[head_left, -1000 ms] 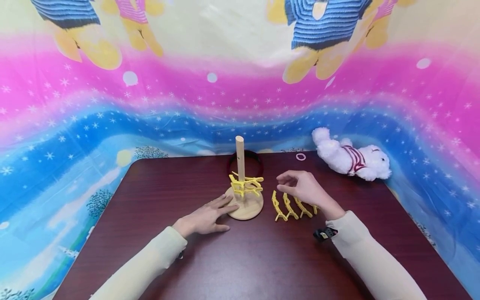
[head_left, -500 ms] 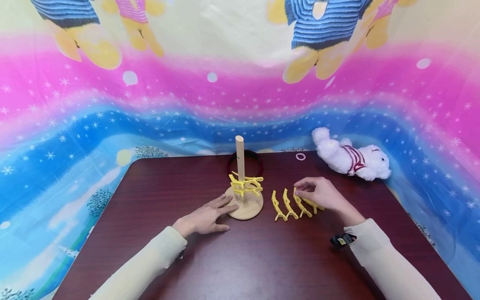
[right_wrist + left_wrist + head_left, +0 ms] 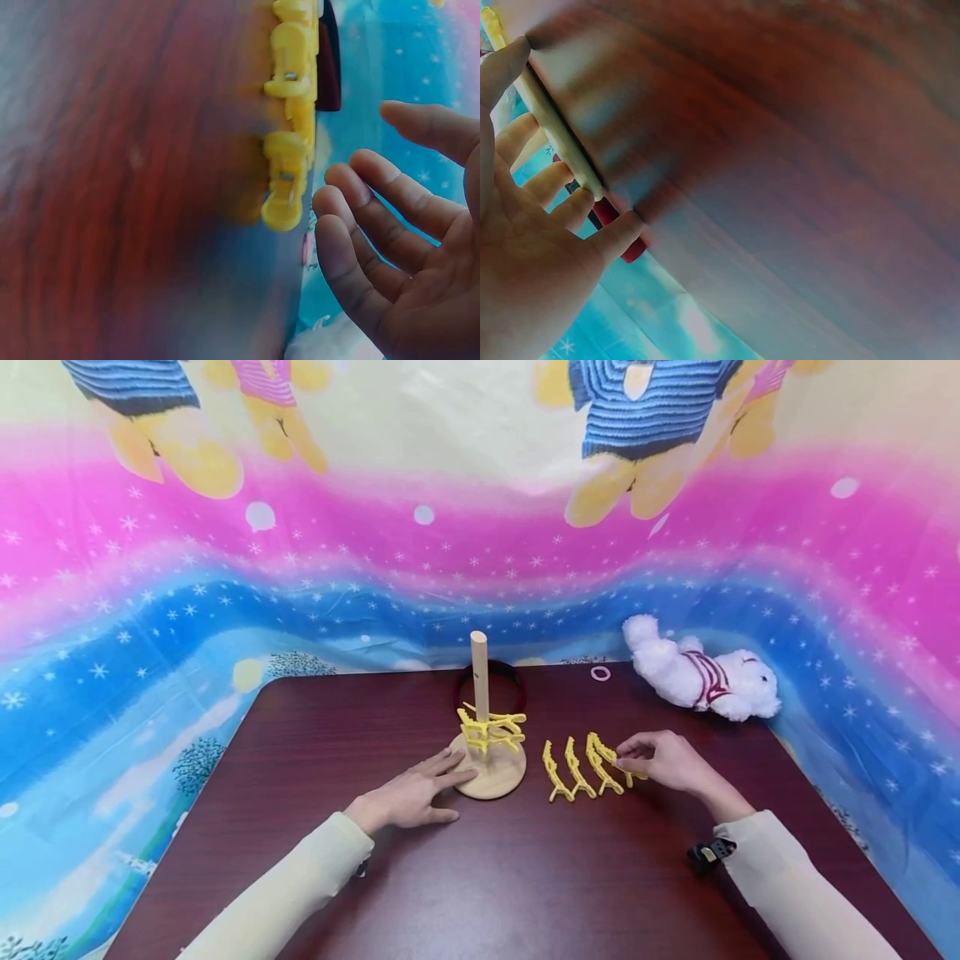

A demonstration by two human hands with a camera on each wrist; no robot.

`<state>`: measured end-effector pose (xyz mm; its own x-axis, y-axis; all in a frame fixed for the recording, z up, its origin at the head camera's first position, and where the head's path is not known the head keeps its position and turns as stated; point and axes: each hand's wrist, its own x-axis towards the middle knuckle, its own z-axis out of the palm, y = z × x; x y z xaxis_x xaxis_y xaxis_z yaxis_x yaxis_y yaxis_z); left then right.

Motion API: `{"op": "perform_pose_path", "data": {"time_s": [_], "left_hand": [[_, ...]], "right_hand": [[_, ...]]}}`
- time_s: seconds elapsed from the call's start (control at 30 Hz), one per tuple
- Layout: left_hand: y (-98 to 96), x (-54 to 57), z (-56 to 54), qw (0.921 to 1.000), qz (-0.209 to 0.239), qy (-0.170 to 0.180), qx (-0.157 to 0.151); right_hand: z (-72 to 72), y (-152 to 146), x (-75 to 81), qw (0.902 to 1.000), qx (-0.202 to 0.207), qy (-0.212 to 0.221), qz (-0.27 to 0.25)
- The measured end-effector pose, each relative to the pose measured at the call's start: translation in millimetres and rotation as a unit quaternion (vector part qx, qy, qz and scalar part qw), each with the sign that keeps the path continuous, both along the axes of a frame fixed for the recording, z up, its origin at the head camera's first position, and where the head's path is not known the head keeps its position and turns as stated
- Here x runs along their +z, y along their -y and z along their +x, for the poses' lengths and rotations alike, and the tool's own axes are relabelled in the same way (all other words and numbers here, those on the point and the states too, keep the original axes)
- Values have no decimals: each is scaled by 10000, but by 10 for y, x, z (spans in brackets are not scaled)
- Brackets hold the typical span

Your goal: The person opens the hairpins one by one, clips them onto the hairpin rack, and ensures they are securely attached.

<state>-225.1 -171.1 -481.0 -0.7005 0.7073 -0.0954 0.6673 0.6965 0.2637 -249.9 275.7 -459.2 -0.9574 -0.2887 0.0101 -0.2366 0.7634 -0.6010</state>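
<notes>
My left hand (image 3: 408,797) lies with straight, spread fingers on the round wooden base (image 3: 502,781) of a stand; the left wrist view shows the base's edge (image 3: 562,142) under those fingers. Around the foot of its upright post (image 3: 481,681) sit several yellow hair clips (image 3: 491,728). To the right, more yellow hair clips (image 3: 576,768) stand in a row on the table. At that row's right end is my right hand (image 3: 675,767), partly hiding the last clip (image 3: 636,775). In the right wrist view, its thumb and fingers (image 3: 386,202) are apart, beside the clips (image 3: 285,180), holding nothing.
Behind the post lies a dark red ring-shaped band (image 3: 517,681). A small pink ring (image 3: 601,673) is near the back edge of the dark brown table (image 3: 480,877). A white plush toy (image 3: 697,677) lies at the back right, against the patterned cloth (image 3: 420,577).
My right hand has moved right and nearer along the row of clips, to its right end. The left hand keeps its place on the base.
</notes>
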Motion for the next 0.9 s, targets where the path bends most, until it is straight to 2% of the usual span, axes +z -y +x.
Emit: {"op": "perform_pose_path", "data": {"time_s": [0.5,0.9], "left_hand": [[-4,4,4,10000,19,5,2],[-8,-10,-10,10000,-20,7,13]], "right_hand": [[4,-99,-140,9974,-88,104,707],[2,-103,-156,9959,-189,216,855]]}}
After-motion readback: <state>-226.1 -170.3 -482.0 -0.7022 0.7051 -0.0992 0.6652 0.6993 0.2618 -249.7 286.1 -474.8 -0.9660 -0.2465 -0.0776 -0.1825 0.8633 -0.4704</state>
